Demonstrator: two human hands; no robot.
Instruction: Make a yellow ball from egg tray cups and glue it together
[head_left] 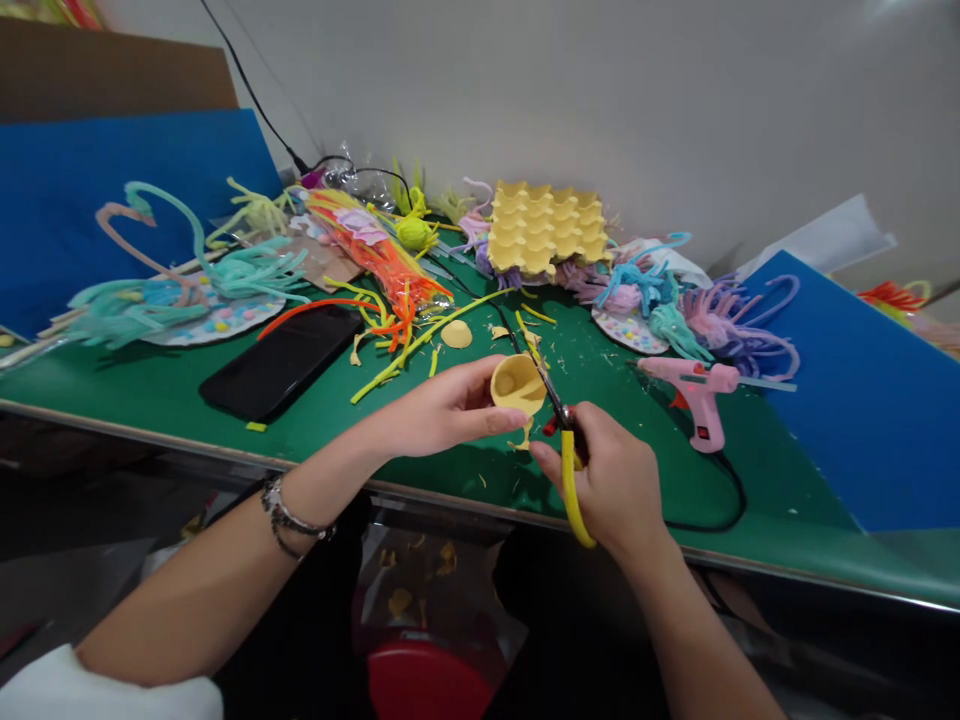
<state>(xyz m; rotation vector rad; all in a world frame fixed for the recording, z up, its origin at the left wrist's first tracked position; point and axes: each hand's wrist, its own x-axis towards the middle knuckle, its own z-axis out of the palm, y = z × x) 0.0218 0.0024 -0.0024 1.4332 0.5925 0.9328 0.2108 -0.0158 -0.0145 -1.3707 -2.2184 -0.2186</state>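
Observation:
My left hand (457, 408) grips a yellow egg carton cup (517, 385), its round opening turned toward me. In my right hand (611, 475) is a pair of scissors (576, 495) with yellow handles. The scissor blades lie against the right side of the cup's rim; how far apart they are is hard to make out. A ragged trimmed strip (523, 434) hangs or lies just below the cup. Behind my left hand, another yellow cup (456, 334) rests dome-up on the green tabletop (480, 490) among small cut scraps.
A pink glue gun (701, 390) with a cord lies to the right. To the left is a black phone (283, 365). A yellow egg tray (547, 228) and orange pipe cleaners (390, 265) are at the back. Fuzzy swans (247, 270) sit on the left, blue boards (855, 400) at both sides.

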